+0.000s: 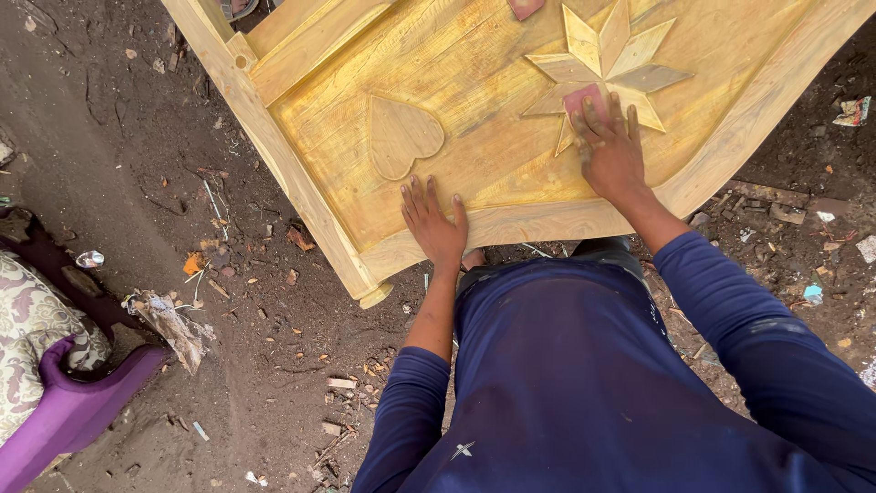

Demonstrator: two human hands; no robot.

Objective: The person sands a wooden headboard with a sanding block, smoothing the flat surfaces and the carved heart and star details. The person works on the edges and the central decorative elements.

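Note:
A large carved wooden panel (pixel 474 155) of yellow wood lies in front of me, with a raised heart shape (pixel 401 135) and a raised star shape (pixel 610 57). My right hand (pixel 610 151) presses a small reddish piece of sandpaper (pixel 582 98) flat against the lower part of the star. My left hand (pixel 433 224) rests flat on the panel's lower edge below the heart, fingers together, holding nothing. Both arms wear dark blue sleeves.
The panel's frame rail (pixel 274 146) runs along its left side. Bare dirt ground (pixel 137 137) with wood chips and scraps surrounds it. A purple and floral cushion (pixel 46 365) lies at the left. Litter (pixel 853 111) sits at the right.

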